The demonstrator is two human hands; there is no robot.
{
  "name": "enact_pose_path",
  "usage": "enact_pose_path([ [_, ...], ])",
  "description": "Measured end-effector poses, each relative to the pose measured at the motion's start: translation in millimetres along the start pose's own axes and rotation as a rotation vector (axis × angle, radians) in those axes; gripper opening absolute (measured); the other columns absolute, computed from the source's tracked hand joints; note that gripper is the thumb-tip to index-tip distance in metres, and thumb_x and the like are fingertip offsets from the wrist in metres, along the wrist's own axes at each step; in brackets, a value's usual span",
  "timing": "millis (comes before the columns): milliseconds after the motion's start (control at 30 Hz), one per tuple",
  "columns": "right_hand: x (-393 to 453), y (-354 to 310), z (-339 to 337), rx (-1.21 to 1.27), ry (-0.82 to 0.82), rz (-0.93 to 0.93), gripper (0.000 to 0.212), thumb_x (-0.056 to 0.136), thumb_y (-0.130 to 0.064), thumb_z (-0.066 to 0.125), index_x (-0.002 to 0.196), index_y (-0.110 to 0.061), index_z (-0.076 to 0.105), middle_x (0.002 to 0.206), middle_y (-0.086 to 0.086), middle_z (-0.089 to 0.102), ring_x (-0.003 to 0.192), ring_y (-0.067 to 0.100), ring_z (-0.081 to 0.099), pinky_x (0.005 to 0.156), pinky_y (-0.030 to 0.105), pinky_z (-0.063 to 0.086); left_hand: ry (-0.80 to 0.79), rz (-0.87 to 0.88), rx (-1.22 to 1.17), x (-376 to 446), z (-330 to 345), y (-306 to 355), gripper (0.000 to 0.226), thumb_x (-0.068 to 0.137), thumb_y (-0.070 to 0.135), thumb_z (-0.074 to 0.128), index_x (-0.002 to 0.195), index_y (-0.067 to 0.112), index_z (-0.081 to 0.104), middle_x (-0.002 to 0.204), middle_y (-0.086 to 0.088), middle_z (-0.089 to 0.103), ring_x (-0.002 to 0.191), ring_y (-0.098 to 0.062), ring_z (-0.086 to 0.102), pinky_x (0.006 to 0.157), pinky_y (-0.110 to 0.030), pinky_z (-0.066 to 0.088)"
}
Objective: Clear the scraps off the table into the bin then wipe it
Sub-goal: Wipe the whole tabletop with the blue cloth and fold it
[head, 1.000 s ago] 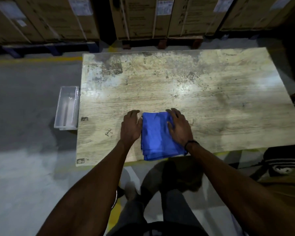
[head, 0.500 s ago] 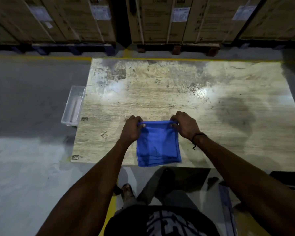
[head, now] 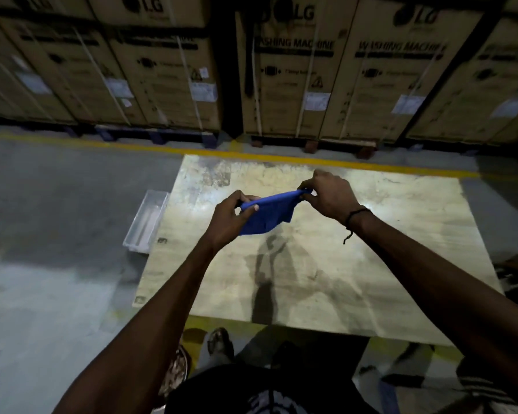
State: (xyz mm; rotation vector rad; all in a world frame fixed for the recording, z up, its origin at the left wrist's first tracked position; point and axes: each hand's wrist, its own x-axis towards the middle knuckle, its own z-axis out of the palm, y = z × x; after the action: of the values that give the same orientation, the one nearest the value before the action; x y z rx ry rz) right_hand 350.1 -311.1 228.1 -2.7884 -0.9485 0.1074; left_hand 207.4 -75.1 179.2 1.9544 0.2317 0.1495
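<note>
I see a pale, wood-grained table [head: 371,264] with a worn top, dark scuffing along its far left corner and a bright glare patch near the middle. Shadows of arms fall across its near half. I cannot make out anything lying on its surface. The table stands on a grey concrete floor [head: 57,219]. On that floor, just beside the table's left edge, sits a clear plastic bin [head: 145,224]. A yellow line [head: 132,146] runs across the floor past the far edge, and cardboard boxes [head: 311,79] stand on pallets beyond it.
</note>
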Motion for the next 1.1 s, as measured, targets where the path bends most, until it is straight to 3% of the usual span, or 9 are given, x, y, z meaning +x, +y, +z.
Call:
enact_pose_path([
  [167, 32, -14, -58, 0.001, 0.081, 0.07, 0.027, 0.091, -0.03, 0.064, 0.114, -0.032, 0.077, 0.103, 0.004, 0.078, 0.099, 0.033, 0.069, 0.074, 0.037, 0.052, -0.09, 0.197, -0.045, 28, -27, 50, 0.022, 0.1, 0.006, 0.068, 0.088, 0.003, 0.05, 0.125, 0.003, 0.075, 0.12, -0.01, 0.068, 0.091, -0.021, 0.051],
  [300, 55, -26, -93, 0.288, 0.024, 0.141, 0.028, 0.086, -0.028, 0.053, 0.094, -0.02, 0.079, 0.08, 0.004, 0.079, 0.059, 0.011, 0.074, 0.069, 0.041, 0.064, -0.137, 0.291, -0.065, 48, -40, 74, 0.022, 0.098, 0.003, 0.07, 0.086, 0.003, 0.051, 0.118, -0.001, 0.077, 0.119, -0.013, 0.069, 0.093, -0.026, 0.053],
  [367, 67, -33, -107, 0.397, 0.006, 0.202, 0.035, 0.09, -0.034, 0.053, 0.09, -0.008, 0.078, 0.082, 0.011, 0.078, 0.056, 0.014, 0.074, 0.064, 0.042, 0.065, -0.144, 0.361, -0.049, 55, -46, 84, 0.023, 0.097, 0.006, 0.073, 0.085, 0.006, 0.054, 0.113, -0.003, 0.077, 0.119, -0.013, 0.069, 0.094, -0.029, 0.054],
  [467, 82, -39, -125, 0.454, -0.023, 0.236, 0.035, 0.089, -0.043, 0.073, 0.091, -0.009, 0.08, 0.081, 0.008, 0.079, 0.062, 0.019, 0.077, 0.064, 0.036, 0.065, -0.152, 0.435, 0.015, 64, -53, 95, 0.02, 0.093, 0.013, 0.079, 0.084, 0.015, 0.062, 0.101, 0.003, 0.076, 0.101, -0.018, 0.072, 0.09, -0.04, 0.056],
  [567, 90, -40, -141, 0.482, -0.063, 0.21, 0.035, 0.077, -0.031, 0.09, 0.105, -0.012, 0.08, 0.085, 0.006, 0.08, 0.074, 0.021, 0.079, 0.075, 0.04, 0.066, -0.164, 0.448, 0.059, 75, -62, 100, 0.01, 0.091, 0.022, 0.081, 0.094, 0.019, 0.071, 0.098, 0.004, 0.073, 0.087, -0.017, 0.069, 0.082, -0.044, 0.059],
  [700, 94, -40, -166, 0.351, -0.117, 0.113, 0.043, 0.08, -0.019, 0.089, 0.121, -0.02, 0.077, 0.085, -0.01, 0.073, 0.062, -0.007, 0.067, 0.06, 0.01, 0.053, -0.187, 0.477, 0.123, 85, -79, 110, 0.016, 0.096, 0.013, 0.077, 0.106, 0.024, 0.073, 0.102, 0.009, 0.07, 0.09, 0.0, 0.067, 0.081, -0.019, 0.054],
  [800, 95, -42, -183, 0.371, -0.1, 0.047, 0.054, 0.08, -0.009, 0.087, 0.128, -0.025, 0.067, 0.078, -0.01, 0.068, 0.058, -0.008, 0.062, 0.052, 0.006, 0.044, -0.128, 0.459, 0.098, 98, -88, 121, 0.018, 0.093, 0.011, 0.08, 0.105, 0.024, 0.075, 0.099, 0.008, 0.075, 0.091, -0.008, 0.071, 0.081, -0.027, 0.059],
  [967, 105, -43, -208, 0.483, -0.012, 0.082, 0.063, 0.077, -0.005, 0.089, 0.127, -0.022, 0.055, 0.102, -0.006, 0.07, 0.091, 0.003, 0.068, 0.062, 0.014, 0.056, -0.029, 0.424, 0.002, 125, -104, 154, 0.016, 0.086, 0.011, 0.086, 0.096, 0.011, 0.074, 0.083, -0.005, 0.074, 0.073, -0.012, 0.068, 0.066, -0.033, 0.061],
  [1100, 110, -39, -228, 0.552, -0.016, 0.033, 0.045, 0.081, -0.004, 0.085, 0.115, -0.022, 0.061, 0.105, -0.001, 0.075, 0.091, 0.006, 0.074, 0.088, 0.034, 0.064, -0.035, 0.455, 0.024, 142, -117, 182, 0.014, 0.089, 0.008, 0.083, 0.097, 0.016, 0.076, 0.091, 0.002, 0.077, 0.089, -0.015, 0.074, 0.078, -0.031, 0.061],
])
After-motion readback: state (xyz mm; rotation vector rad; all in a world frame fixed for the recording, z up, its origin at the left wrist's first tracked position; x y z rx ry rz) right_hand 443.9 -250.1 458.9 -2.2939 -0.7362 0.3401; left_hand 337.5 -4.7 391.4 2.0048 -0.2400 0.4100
